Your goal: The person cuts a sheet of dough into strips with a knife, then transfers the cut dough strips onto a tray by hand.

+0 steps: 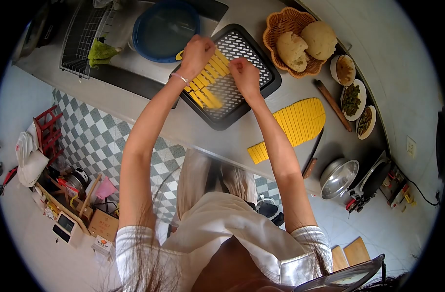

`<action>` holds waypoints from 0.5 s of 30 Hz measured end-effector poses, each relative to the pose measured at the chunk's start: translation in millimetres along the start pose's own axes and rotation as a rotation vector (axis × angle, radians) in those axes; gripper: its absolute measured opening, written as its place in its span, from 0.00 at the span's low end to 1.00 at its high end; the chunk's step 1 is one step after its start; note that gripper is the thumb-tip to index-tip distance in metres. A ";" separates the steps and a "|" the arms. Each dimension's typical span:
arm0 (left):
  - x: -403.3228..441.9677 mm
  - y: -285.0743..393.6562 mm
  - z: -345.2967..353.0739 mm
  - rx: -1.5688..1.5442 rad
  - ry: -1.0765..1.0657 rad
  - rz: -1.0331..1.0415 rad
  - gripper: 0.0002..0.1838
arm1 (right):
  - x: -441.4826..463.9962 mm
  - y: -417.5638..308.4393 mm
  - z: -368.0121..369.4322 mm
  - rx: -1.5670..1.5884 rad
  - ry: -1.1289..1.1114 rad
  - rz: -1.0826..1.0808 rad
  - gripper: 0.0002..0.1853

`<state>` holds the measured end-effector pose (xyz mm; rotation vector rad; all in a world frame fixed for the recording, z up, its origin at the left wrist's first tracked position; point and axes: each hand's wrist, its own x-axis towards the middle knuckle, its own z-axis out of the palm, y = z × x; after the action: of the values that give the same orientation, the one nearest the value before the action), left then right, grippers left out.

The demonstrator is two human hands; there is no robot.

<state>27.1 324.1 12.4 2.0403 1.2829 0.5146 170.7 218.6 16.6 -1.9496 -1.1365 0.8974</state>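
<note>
Both my hands are over a dark tray with a perforated metal insert (227, 100). Yellow dough strips (201, 86) lie side by side on its left part. My left hand (197, 54) is closed at the far end of the row, fingertips pinched at one end of a yellow strip. My right hand (244, 77) pinches near that strip's other end; the fingers partly hide the contact. On the counter to the right, a flattened yellow dough piece (300, 121) is cut into many strips. A knife with a wooden handle (310, 168) lies beside it.
A blue basin of water (166, 30) stands at the back left, near a wire rack (83, 39) with a green cloth (101, 52). At right are a wicker basket (271, 36) with dough lumps, a rolling pin (333, 105), small food bowls (354, 100) and a metal bowl (339, 177).
</note>
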 end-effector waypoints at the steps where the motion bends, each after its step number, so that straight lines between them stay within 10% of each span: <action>1: -0.7 0.9 0.4 0.010 0.000 -0.004 0.05 | -0.1 -0.2 -1.0 -0.025 -0.014 0.002 0.08; 15: 1.3 4.0 2.8 -0.009 0.024 -0.039 0.06 | 1.0 1.5 -12.3 -0.086 -0.033 -0.034 0.07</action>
<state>32.0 323.2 13.2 2.0034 1.3290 0.5281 181.9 216.3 21.5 -1.9846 -1.2422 0.8793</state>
